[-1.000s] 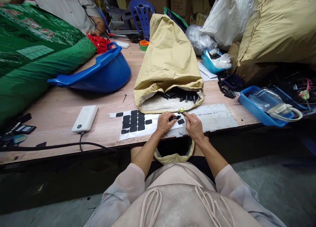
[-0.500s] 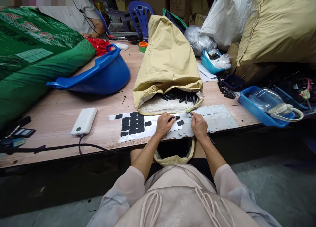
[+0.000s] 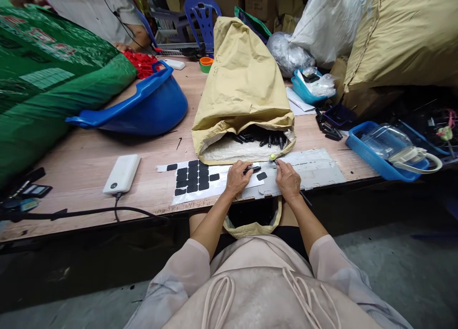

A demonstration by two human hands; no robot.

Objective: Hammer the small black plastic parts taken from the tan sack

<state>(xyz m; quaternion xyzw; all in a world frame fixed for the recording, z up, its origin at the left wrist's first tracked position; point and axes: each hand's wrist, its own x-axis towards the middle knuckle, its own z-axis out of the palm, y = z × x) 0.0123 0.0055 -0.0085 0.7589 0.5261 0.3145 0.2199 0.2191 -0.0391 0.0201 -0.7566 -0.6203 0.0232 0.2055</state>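
Note:
My left hand [image 3: 236,179] is closed on a slim black pen-like piece [image 3: 256,169] that points to the right. My right hand [image 3: 288,178] pinches a thin tool with a yellow-green knob [image 3: 272,157] at its upper end; a dark shaft [image 3: 306,198] shows below the wrist. Both hands rest over a grey board [image 3: 315,167] at the table edge. To the left lies a white sheet [image 3: 223,176] with several black rounded-square stickers [image 3: 193,179]. One loose sticker [image 3: 262,176] sits between my hands. Behind them a tan sack [image 3: 246,86] opens toward me, with several black pieces [image 3: 270,139] inside.
A blue basin [image 3: 143,109] and a white power bank [image 3: 122,174] with a cable are on the left. Blue trays [image 3: 411,174] stand at the right. A green sack [image 3: 53,86] bulges in from the left, near another person's arm [image 3: 139,35]. An open bag [image 3: 254,230] hangs at my lap.
Hands and held pieces stay almost in place. The view has shifted very slightly, and the black piece in my left hand looks a little lower relative to the fingers.

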